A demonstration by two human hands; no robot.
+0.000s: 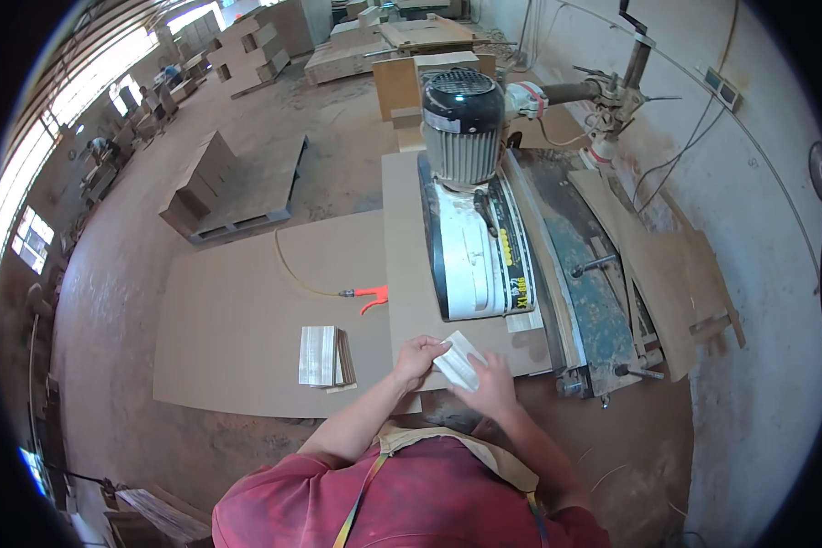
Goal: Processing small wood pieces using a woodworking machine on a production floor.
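1. The left hand point(418, 356) grips the upper left edge of a small pale wooden block point(458, 362), thumb and fingers curled round it.
2. The right hand point(491, 384) lies on the block's lower right end, fingers pressed together and flat on its face.
3. The block sits tilted on the near end of the board table point(406, 237), just in front of the power feeder point(473, 219).
4. The feeder's ribbed motor point(461, 123) stands upright at its far end.
5. A stack of similar wooden pieces point(324, 356) lies on the large flat panel point(237, 320), left of the left hand.
6. An orange air blow gun point(371, 294) with a yellow hose point(292, 269) rests on the panel, beyond the stack.
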